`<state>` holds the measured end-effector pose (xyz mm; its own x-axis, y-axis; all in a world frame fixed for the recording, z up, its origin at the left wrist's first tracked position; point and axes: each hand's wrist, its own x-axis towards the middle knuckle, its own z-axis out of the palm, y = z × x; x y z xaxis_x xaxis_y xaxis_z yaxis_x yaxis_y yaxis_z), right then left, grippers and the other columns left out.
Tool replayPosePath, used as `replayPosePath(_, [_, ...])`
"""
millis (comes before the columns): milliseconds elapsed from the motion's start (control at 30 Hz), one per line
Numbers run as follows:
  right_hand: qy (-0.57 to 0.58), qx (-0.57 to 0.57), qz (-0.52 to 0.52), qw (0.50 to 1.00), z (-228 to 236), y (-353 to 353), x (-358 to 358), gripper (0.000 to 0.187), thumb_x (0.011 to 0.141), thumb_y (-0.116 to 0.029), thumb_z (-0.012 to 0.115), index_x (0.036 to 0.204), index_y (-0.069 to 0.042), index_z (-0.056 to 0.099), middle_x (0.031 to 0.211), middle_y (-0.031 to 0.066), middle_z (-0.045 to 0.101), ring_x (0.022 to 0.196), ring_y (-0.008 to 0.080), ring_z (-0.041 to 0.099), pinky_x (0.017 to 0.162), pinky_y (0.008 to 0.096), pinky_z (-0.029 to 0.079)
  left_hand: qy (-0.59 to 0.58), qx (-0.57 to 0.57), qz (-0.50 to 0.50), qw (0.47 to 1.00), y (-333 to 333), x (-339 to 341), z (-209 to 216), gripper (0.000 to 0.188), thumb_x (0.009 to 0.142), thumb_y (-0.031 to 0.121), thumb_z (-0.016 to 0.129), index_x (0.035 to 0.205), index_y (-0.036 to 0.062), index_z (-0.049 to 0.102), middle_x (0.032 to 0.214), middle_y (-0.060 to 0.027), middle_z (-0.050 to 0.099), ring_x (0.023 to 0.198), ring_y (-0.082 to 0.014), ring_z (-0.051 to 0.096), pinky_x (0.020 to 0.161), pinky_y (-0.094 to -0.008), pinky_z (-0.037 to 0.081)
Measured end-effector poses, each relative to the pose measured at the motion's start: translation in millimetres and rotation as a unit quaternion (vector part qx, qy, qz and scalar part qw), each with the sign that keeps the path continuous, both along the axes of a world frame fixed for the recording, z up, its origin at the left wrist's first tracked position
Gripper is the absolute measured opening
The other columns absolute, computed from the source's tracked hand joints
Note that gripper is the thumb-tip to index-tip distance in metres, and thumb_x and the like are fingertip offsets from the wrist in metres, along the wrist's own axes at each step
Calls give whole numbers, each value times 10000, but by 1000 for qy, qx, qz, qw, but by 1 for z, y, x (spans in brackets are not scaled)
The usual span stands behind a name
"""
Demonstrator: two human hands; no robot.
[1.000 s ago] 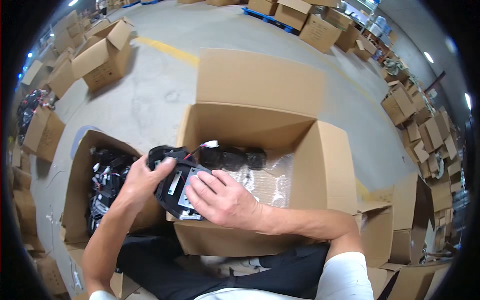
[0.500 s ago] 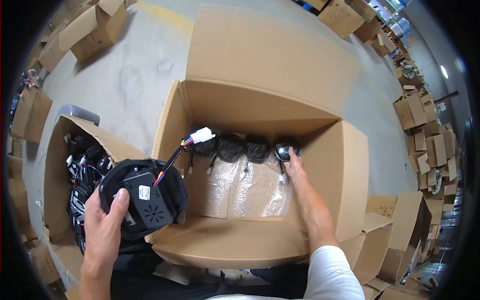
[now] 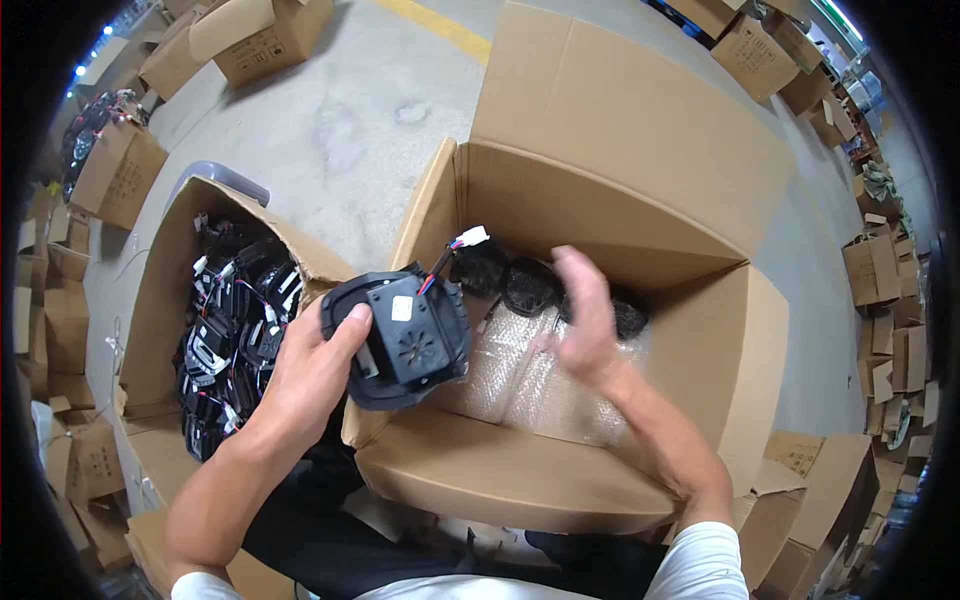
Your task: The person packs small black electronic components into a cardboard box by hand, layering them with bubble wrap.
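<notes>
- A concrete warehouse floor (image 3: pixel 330 130) is seen, ringed by stacked cartons.
- A black round module (image 3: pixel 408 338) with a wired white connector (image 3: pixel 471 237) is gripped by the left hand (image 3: pixel 310 375), held over the near-left corner of the big open carton (image 3: pixel 640 150).
- A row of like modules (image 3: pixel 525 285) is already laid along the far wall on bubble wrap (image 3: pixel 520 375); most of the layer looks unfilled.
- The side carton (image 3: pixel 165 290) is judged well stocked.
- The right hand (image 3: pixel 583 320) is blurred above the wrap, fingers spread, nothing held.

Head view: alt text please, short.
Left hand holds a round black plastic part with a wire lead over a large open cardboard box lined with bubble wrap. Right hand, blurred, is empty above the wrap.
</notes>
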<state>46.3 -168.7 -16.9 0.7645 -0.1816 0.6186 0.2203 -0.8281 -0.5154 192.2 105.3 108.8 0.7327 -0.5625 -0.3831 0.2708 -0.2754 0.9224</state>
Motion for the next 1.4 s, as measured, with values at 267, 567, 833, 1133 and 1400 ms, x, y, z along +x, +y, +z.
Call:
replayPosePath(267, [212,127,-17,969,26,51,18,438,794,-202,818,1143,16,670,1035,233,707,911,336,716,791,392,578,-69,53,-118,989,9,-4,18,721,1070,535,437,1444,-82,453,1374,-210,568,1271,-260,553,1117,-371,407])
replayPosePath(567, [367,708,-30,603,-198,60,26,351,957,-280,724,1175,-13,658,1096,58,734,949,129,696,786,311,568,-72,46,-149,985,29,-4,25,617,1077,360,516,1450,-116,397,1413,-211,516,1331,-259,496,1131,-372,387])
replayPosePath(833, [275,659,-113,691,-271,101,47,292,981,-245,695,1158,-15,668,1062,101,724,959,166,671,797,306,530,-137,50,-129,981,46,9,43,685,1021,364,624,1460,-102,381,1400,-212,521,1331,-276,499,1127,-375,388])
replayPosePath(1133, [617,127,-176,756,-222,59,44,745,864,-617,694,979,120,708,975,302,728,892,426,733,806,487,552,-360,-21,-263,895,40,-38,20,516,869,252,750,1248,-38,555,1206,-240,596,1114,-422,591,972,-480,483])
replayPosePath(1400, [528,89,5,845,-44,36,-34,495,932,-412,664,1078,58,716,1038,257,728,993,362,718,880,427,547,-485,241,52,839,188,132,-30,575,833,301,777,1258,-57,629,1219,-235,671,1146,-368,648,1016,-434,501])
